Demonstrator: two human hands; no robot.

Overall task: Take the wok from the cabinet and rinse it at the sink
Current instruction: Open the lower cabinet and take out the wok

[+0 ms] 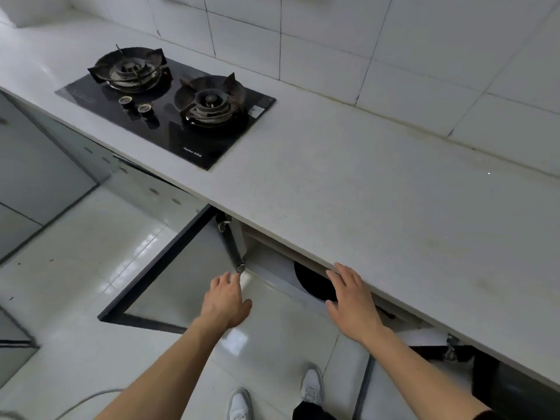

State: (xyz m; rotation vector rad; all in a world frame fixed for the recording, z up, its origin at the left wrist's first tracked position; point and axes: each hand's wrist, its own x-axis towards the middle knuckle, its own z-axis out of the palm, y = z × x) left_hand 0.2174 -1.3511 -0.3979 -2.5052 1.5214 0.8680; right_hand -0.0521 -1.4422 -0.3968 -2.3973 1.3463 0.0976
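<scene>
Left of the open cabinet (pixel 272 268) and up on the white countertop (pixel 363 192) sits the black two-burner gas hob (pixel 169 107). The cabinet's glass door (pixel 169 277) is swung out to its left. My left hand (pixel 225 301) reaches toward the cabinet's opening with fingers relaxed, holding nothing. Inside the cabinet lies the black wok (pixel 312 283), mostly hidden under the countertop edge. My right hand (pixel 353 298) hovers spread just in front of the wok, empty.
</scene>
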